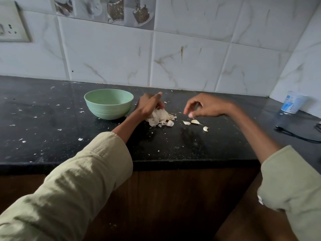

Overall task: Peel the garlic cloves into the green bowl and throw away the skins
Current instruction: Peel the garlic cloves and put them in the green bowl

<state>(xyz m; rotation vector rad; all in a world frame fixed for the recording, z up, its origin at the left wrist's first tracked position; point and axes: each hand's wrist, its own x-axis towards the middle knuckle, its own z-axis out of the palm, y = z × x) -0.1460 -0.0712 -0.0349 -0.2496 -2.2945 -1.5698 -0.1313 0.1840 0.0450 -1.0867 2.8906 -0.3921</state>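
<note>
The green bowl (108, 103) stands on the black counter (52, 119), and no clove shows in the part of its inside that I can see. Just right of it my left hand (150, 105) rests at a pile of papery garlic skins (160, 118). Its thumb sticks up and its fingers reach down into the pile, mostly hidden. My right hand (203, 106) hovers with loosely curled fingers, holding nothing, its fingertips just above three garlic cloves (195, 121) lying in a row on the counter.
Small skin flakes (80, 139) are scattered over the counter's left half. A white and blue tub (293, 104) stands in the right corner, with a black cable (298, 135) in front of it. A wall socket (12, 23) is at upper left. The counter's front edge (173, 163) runs below my forearms.
</note>
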